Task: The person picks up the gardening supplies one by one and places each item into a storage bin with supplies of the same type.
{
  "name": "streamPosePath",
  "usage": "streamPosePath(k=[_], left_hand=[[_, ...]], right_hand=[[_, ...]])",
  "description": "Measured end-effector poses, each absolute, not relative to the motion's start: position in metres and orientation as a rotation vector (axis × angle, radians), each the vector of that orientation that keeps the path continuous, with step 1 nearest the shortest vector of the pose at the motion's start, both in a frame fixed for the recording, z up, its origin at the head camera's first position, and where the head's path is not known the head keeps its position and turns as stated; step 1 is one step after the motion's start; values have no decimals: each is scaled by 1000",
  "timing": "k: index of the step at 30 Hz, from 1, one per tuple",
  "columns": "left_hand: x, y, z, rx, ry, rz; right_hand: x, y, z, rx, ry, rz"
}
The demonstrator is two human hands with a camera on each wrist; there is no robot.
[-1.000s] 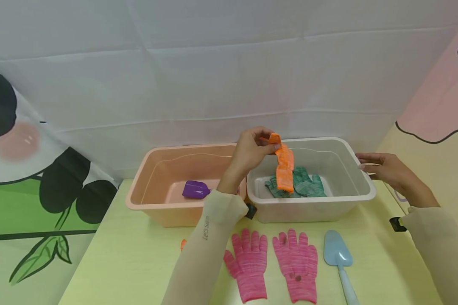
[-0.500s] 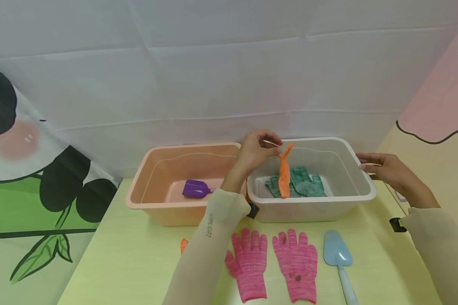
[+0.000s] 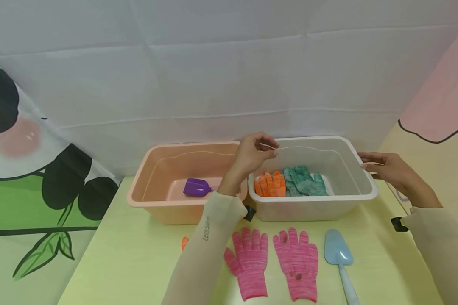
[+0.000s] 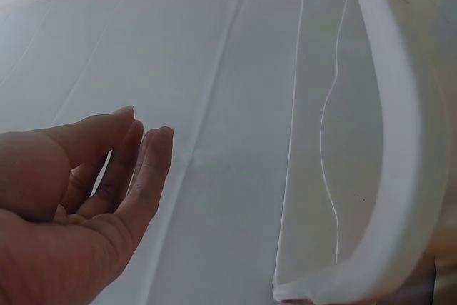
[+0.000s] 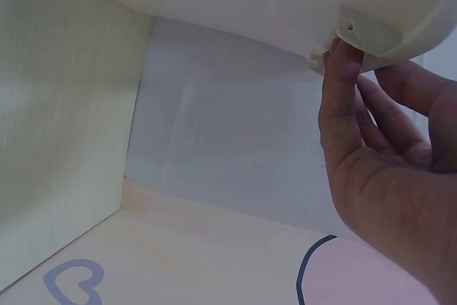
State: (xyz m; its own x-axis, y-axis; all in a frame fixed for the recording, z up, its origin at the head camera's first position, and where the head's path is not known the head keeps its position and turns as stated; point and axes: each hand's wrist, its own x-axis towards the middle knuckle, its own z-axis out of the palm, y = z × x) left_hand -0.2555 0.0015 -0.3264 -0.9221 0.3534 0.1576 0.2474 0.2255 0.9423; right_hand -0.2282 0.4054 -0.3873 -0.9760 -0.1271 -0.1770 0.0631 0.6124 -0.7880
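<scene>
My left hand point(image 3: 249, 159) hovers over the left side of the white bin point(image 3: 313, 208), its fingers loosely bent. Nothing lies between its thumb and fingers point(image 4: 146, 176) in the left wrist view. Below it, an orange glove point(image 3: 272, 185) lies in the bin, fingers pointing up, beside green gloves point(image 3: 304, 182). My right hand point(image 3: 395, 171) is at the bin's right end. In the right wrist view, the fingertips of the right hand point(image 5: 400, 148) touch the underside of the bin's rim point(image 5: 439, 30).
To the left stands a peach bin point(image 3: 164, 205) with a purple scoop point(image 3: 196, 187) inside. Two pink gloves point(image 3: 252, 264) and a light blue trowel point(image 3: 337, 252) lie in front on the table point(image 3: 110, 262). A bit of something orange point(image 3: 185, 242) shows beside the left sleeve.
My left hand has let go of the orange glove, which dropped into the white bin beside the green gloves. The right hand has stayed at the bin's right end.
</scene>
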Motion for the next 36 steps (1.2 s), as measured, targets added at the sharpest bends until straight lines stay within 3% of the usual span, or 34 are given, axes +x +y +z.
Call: streamPosePath(k=[36], left_hand=[[-213,-62,-340,456,2425,1913]], right_hand=[[-228,410,-391,-46,2608,-1334]])
